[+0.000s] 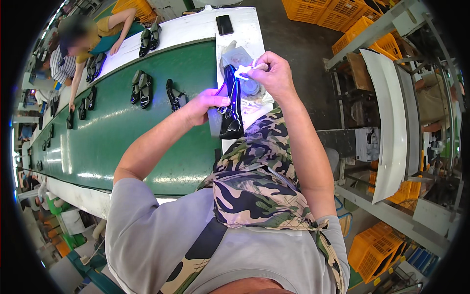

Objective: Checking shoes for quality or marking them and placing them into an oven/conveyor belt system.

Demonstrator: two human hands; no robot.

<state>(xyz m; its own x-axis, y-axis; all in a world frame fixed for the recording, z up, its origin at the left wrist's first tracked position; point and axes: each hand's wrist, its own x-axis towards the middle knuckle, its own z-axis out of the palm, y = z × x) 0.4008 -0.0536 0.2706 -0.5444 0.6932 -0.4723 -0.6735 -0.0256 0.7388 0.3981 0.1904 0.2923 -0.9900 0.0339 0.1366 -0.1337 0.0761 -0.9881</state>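
A glossy black strapped shoe (234, 115) is gripped in my left hand (205, 105), its thumb lying across the shoe's side near the buckle. The shoe points toward me, over the table's edge and my camouflage apron. My right hand (275, 76) pinches a white cloth (243, 72) against or close to the heel end; whether it touches I cannot tell. Bright bluish light falls on the cloth and the shoe's edge. Behind the shoe stands a translucent plastic tub (237, 56), partly hidden. Another black shoe (175, 94) lies on the green belt, left of my left hand.
The green conveyor belt (166, 147) carries several black shoes, among them a pair (142, 88). A black phone (224, 25) lies on the white tabletop (245, 22). Across the belt a co-worker's hand (72, 106) reaches to a shoe. Orange crates (376, 252) and a metal frame stand at right.
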